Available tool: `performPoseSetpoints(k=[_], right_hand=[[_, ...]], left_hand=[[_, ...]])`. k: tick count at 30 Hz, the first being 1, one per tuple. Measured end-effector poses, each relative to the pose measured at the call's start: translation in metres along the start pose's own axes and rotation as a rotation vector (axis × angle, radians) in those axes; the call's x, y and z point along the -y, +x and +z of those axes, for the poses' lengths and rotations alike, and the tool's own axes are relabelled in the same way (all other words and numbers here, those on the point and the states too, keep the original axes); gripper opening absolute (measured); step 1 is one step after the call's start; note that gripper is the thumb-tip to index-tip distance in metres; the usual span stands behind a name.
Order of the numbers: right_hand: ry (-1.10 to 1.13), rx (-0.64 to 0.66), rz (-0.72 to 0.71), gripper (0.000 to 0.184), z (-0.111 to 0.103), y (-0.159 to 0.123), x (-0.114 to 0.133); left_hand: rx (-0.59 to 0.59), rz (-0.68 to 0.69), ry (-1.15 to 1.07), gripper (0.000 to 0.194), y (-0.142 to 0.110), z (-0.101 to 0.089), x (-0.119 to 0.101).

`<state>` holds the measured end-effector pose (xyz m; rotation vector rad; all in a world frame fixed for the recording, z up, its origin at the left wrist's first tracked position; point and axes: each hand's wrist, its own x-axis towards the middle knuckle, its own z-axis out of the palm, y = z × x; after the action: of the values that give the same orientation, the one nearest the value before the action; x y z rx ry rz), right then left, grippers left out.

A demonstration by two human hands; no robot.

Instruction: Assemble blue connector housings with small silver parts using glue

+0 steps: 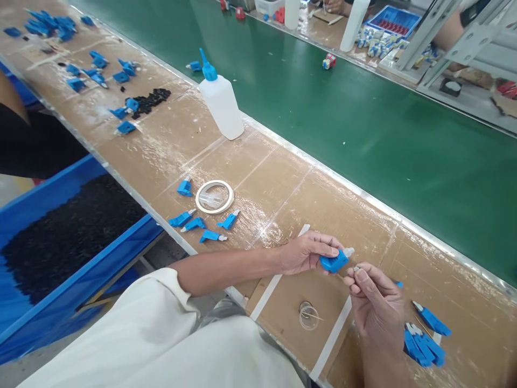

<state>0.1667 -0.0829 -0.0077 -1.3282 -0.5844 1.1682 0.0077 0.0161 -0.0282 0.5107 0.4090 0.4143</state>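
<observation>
Near the front of the bench, my left hand (305, 252) grips a blue plastic part (334, 262) with a pale grey tip pointing right. Close beside it, my right hand (375, 296) pinches a small greyish piece (356, 269) between thumb and forefinger; its exact kind is too small to tell. The two hands are slightly apart. Below them sits a small clear cup (309, 317) with a thin stick across it. To the right of my right hand lie several similar blue parts (424, 347), and one more blue part (433, 320) rests just above them.
A white tape roll (215, 196) lies left among several blue parts (195, 224). Beyond it stands a white bottle with blue nozzle (224, 105). A green conveyor belt (323, 118) runs behind the bench. A blue bin (72, 269) of black pieces stands at left.
</observation>
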Motion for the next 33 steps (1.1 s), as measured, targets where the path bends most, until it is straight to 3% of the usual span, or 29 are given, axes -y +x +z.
performPoseSetpoints(k=[8, 19, 28, 33], right_hand=[[-0.013, -0.023, -0.024, 0.026, 0.004, -0.0031, 0.0006], [0.033, -0.084, 0.11, 0.033, 0.0043, -0.0013, 0.002], [0.036, -0.056, 0.057, 0.03, 0.0063, 0.0007, 0.0031], [0.028, -0.103, 0.05, 0.032, 0.0037, 0.0, 0.0042]], left_hand=[[0.014, -0.036, -0.059, 0.027, 0.0016, 0.0007, 0.0024], [0.042, -0.045, -0.075, 0.03, 0.0029, -0.004, 0.0042], [0.005, -0.077, -0.166, 0.022, 0.0046, -0.0051, 0.0047], [0.014, -0.141, -0.264, 0.017, 0.006, -0.0085, 0.0043]])
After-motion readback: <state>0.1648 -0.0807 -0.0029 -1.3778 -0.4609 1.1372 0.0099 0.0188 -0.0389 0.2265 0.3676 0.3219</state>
